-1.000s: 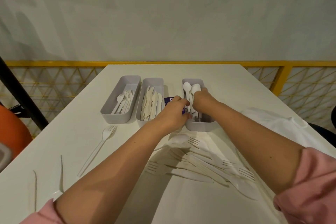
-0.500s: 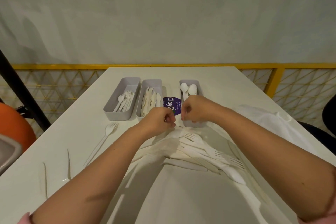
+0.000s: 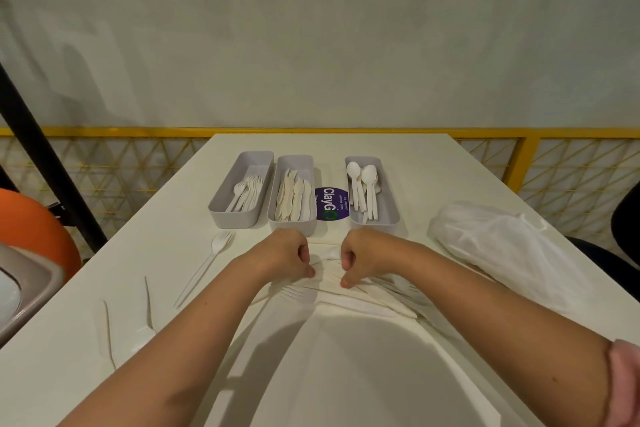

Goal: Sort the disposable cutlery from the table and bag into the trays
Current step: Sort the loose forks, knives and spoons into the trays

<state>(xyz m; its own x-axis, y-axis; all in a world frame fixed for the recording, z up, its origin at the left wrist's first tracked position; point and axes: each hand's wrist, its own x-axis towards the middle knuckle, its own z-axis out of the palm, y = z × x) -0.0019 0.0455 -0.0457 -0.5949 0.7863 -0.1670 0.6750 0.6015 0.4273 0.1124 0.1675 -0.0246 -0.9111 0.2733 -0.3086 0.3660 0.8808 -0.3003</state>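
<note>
Far left: orange chair (image 3: 31, 229) and black pole (image 3: 41, 152), both off the table (image 3: 415, 163). Near left edge of the table: two thin white pieces (image 3: 109, 333), edge-on, type can't tell. Just right of them a lone fork (image 3: 207, 263), tines pointing at the trays. Three grey trays in a row at the far end: fork tray (image 3: 232, 218) with forks (image 3: 247, 192), knife tray (image 3: 292, 227) touching or nearly touching it with knives (image 3: 292, 199), then a gap showing a purple "ClayGo" sticker (image 3: 331, 203), then spoon tray (image 3: 389, 194) with spoons (image 3: 363, 187), bowls at the far end. Left hand (image 3: 284, 256) just in front of the knife tray, knuckles up, fingers curled in, thumb tip down at the pile (image 3: 374, 302); can't tell if it's got a piece. Right hand (image 3: 363, 256) just in front of the spoon tray, same posture, curled, thumb tip on the pile; grip also can't tell. Hands are near each other, not touching. Pile is mixed white cutlery fanned out under and in front of both hands, mostly toward the right. Far right: white plastic bag (image 3: 502, 246) lying flat, apart from the trays.
</note>
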